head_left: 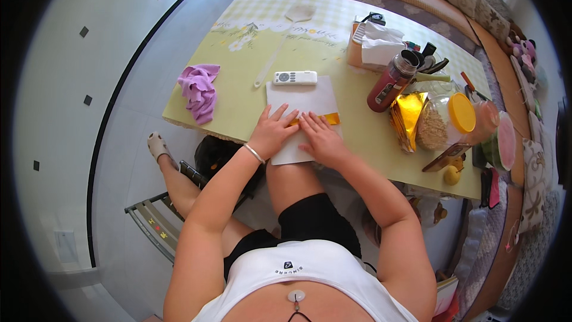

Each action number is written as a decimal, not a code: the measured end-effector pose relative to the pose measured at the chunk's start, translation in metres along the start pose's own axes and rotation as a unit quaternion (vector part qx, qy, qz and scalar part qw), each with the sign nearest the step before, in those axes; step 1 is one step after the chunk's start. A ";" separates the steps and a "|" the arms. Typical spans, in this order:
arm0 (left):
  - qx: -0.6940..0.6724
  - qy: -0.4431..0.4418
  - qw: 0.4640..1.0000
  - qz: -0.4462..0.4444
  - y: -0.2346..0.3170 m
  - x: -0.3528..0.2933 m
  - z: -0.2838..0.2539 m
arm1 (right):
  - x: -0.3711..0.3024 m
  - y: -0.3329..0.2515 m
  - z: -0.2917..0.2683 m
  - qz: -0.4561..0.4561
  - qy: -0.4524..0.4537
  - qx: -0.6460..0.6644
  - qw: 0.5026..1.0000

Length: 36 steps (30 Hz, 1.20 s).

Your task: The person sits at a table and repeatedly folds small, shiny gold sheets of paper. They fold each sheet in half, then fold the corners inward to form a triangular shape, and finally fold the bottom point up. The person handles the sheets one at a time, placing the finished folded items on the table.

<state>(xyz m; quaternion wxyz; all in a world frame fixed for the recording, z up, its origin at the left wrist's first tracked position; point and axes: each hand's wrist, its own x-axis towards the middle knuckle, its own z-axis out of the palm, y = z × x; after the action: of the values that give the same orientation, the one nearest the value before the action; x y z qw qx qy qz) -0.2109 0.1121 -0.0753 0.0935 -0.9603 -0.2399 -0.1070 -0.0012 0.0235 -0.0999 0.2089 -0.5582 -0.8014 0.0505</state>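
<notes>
A sheet of white paper (305,96) lies at the table's near edge, its lower end reaching over my thigh. Across its middle runs a strip of shiny gold foil or paper (332,119), partly covered by my fingers. My left hand (274,132) lies flat on the sheet with fingers spread, a silver bangle at its wrist. Beside it my right hand (323,137) also presses down flat, fingers stretched along the gold strip. The fingertips of both hands nearly meet. On the sheet's far end rests a white remote control (295,78).
A crumpled purple cloth (201,92) lies at the table's left. To the right crowd a tissue box (356,53), a dark red bottle (390,82), a gold foil packet (409,119), a yellow-lidded jar (438,124), a pear (451,175) and a cut watermelon (503,143). A folding stool (156,223) stands below left.
</notes>
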 end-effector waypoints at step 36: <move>-0.596 0.009 0.799 -0.083 -0.025 0.016 -0.087 | -0.016 0.064 -0.042 -0.007 0.164 0.205 0.965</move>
<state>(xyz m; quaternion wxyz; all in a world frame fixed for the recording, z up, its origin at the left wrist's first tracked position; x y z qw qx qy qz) -0.2235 0.1204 0.0157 -0.5041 -0.8020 -0.2063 -0.2452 0.0754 0.0258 -0.0863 0.4480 -0.4981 -0.7326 0.1199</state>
